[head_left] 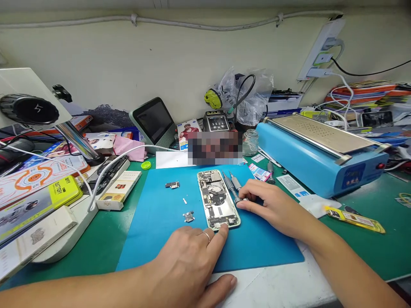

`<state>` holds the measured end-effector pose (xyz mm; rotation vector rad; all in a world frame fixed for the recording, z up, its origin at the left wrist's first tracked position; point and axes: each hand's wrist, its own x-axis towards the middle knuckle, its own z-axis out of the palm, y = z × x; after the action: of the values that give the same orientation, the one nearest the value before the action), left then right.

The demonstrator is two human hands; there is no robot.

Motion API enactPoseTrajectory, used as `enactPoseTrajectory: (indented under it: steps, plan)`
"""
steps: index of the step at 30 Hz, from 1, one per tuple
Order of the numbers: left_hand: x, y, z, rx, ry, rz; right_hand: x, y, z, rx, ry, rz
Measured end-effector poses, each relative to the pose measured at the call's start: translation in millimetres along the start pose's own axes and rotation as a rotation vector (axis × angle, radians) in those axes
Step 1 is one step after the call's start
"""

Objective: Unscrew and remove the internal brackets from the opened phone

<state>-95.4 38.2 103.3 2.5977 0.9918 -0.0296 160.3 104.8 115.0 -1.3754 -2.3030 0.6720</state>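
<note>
An opened phone point(229, 205) lies on a blue mat point(154, 239), its inner parts showing. My left hand point(189, 256) rests at the phone's lower end, the index fingertip touching it and the thumb spread away; its other fingers are partly hidden. Just right of the phone lie two grey screwdrivers point(229, 186), side by side with tips pointing away from me. My right hand point(263, 203) has thumb and curled fingers closed at the handle end of a screwdriver. Left of the phone are a small phone part point(172, 185), a tiny white strip point(184, 200) and another small part point(189, 216).
A blue heating-plate machine point(308, 158) stands at the right, with a yellow cutter point(355, 219) before it. Boxes point(118, 190) and a white cable point(105, 167) crowd the left. Behind the mat are a screen device point(154, 122) and a glass jar point(250, 142).
</note>
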Motion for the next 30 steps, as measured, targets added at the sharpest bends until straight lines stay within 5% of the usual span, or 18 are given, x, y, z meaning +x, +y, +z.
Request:
enactPoseTrajectory:
  steps: [7,20,30]
  plan:
    - [-2.1,-0.6,-0.3,-0.027,0.0,0.003,4.0,1.3,1.2,0.018,0.009,-0.013]
    - [-9.3,-4.7,6.4,0.03,0.23,0.103,-1.1,7.7,6.5,0.229,0.138,0.049]
    - [-8.6,-5.3,4.3,0.032,0.233,0.11,0.6,7.8,7.9,0.218,0.123,0.049]
